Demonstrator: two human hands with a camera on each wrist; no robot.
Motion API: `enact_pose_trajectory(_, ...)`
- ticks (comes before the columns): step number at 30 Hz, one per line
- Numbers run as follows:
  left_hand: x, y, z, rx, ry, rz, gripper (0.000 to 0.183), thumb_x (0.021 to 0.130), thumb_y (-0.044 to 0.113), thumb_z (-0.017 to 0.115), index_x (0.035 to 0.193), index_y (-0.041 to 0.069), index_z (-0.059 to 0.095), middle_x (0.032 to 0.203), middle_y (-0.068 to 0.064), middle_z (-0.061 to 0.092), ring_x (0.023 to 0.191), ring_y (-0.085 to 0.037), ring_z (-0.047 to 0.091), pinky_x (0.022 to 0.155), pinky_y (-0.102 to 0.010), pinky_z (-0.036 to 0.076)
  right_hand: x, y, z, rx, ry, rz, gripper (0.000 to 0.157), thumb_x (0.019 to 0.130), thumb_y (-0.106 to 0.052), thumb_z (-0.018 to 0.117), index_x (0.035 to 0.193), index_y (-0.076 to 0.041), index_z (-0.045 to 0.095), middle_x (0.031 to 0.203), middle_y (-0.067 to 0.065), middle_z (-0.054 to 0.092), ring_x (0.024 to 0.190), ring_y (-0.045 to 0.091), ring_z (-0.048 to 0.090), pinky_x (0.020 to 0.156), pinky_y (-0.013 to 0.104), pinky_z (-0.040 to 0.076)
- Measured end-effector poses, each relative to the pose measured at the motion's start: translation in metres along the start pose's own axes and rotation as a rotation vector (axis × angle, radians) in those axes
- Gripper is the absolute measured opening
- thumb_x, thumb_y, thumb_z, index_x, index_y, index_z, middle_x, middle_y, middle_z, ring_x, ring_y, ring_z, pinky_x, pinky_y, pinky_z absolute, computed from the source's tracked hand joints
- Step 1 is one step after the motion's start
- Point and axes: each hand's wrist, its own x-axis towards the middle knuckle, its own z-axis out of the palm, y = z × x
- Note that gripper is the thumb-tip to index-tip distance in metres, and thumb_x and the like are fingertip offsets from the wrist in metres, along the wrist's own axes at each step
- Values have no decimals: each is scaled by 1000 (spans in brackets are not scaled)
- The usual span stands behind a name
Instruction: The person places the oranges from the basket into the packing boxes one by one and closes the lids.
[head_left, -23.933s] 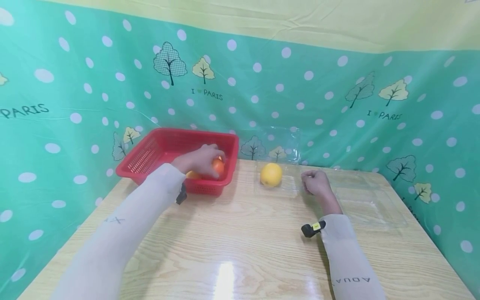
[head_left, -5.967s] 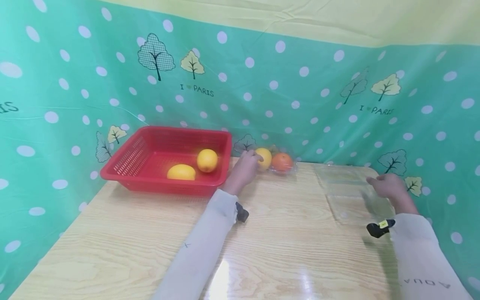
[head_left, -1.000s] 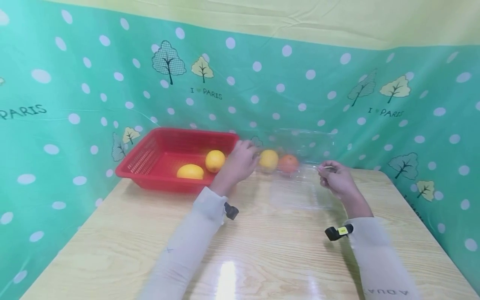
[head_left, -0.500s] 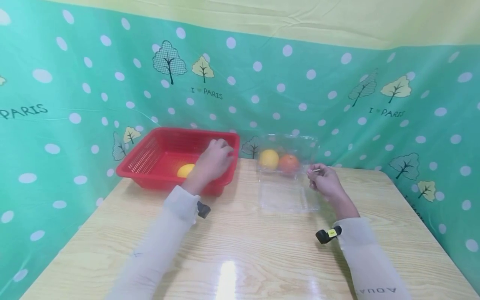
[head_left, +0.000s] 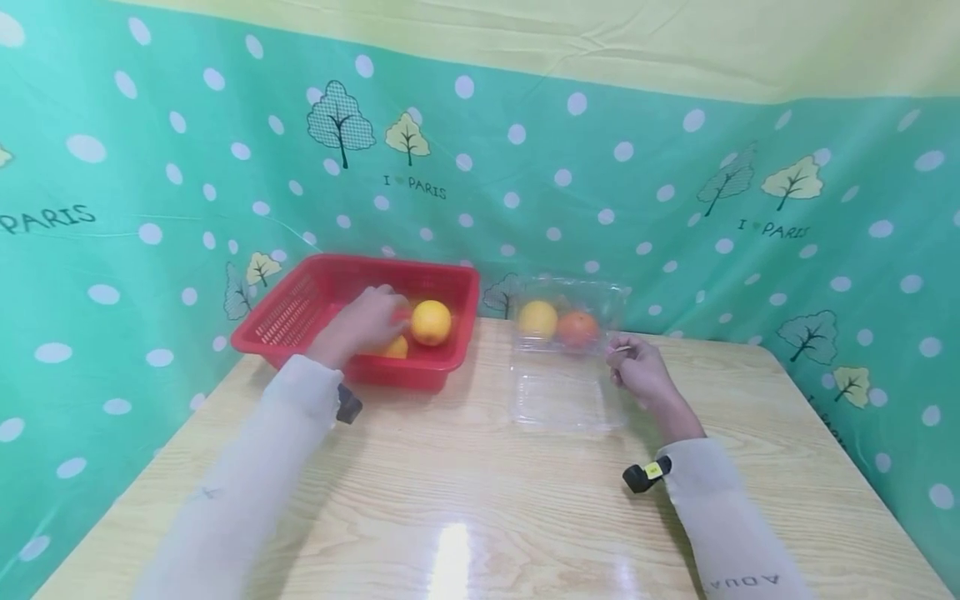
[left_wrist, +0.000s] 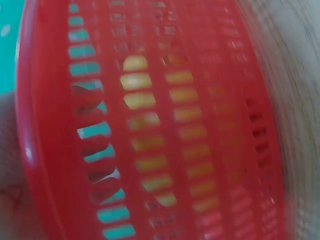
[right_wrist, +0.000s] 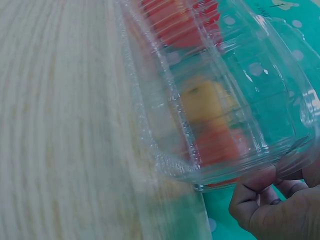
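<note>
My left hand point(head_left: 367, 321) is inside the red basket point(head_left: 273, 342), fingers bent loosely over a yellow fruit point(head_left: 395, 347), which it partly hides. A second round yellow fruit point(head_left: 431, 323) lies just right of the fingertips. In the left wrist view, yellow shows through slots in the basket wall point(left_wrist: 40, 125). My right hand point(head_left: 637, 367) pinches the right edge of an unfolded clear plastic clamshell box point(head_left: 566, 400), its lid raised at the back. The right wrist view shows thumb and finger point(right_wrist: 255, 190) on the clear rim point(right_wrist: 280, 157).
Behind the raised lid, a yellow fruit point(head_left: 537, 320) and an orange-red fruit point(head_left: 578, 330) show through clear plastic. The wooden table point(head_left: 480, 483) runs back to a green dotted curtain point(head_left: 645, 200).
Earlier, two fruits were packed in a clear box at the back. Over the last second, my right hand brought another clear box leftward in front of them; my left hand moved left into the basket.
</note>
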Motion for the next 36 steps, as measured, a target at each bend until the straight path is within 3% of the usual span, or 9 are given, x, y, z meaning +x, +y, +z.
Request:
enact_pose_trajectory(8,-3,-23,5,-92,-48,2,30,95,22,71,120,6,71,103,-8,69,96,-27,62,91,-48,54,2,5,3,-9,-3,1,19,106,-8,51,121,3,49,90,4,55,66,8,49,56,22,44)
enact_pose_trajectory(19,-9,-25,3,-186,-205,-75,37,89,33,77,120,14,71,94,0,72,86,-21,66,86,-44,55,3,9,2,-4,20,35,19,104,-9,56,118,3,53,81,1,55,65,7,49,55,22,44)
enact_pose_trajectory(26,-10,-26,2,-246,-237,-88,49,83,36,84,123,13,69,102,-1,70,95,-24,64,89,-45,53,3,11,1,-23,18,25,21,104,-13,58,118,2,53,78,-1,54,64,8,48,54,23,41)
enact_pose_trajectory(36,-5,-29,6,-275,-271,-104,39,79,35,87,110,15,71,93,-2,69,89,-24,62,82,-39,50,5,12,1,-48,33,28,23,105,-19,59,119,-2,52,77,-2,53,64,8,47,53,23,40)
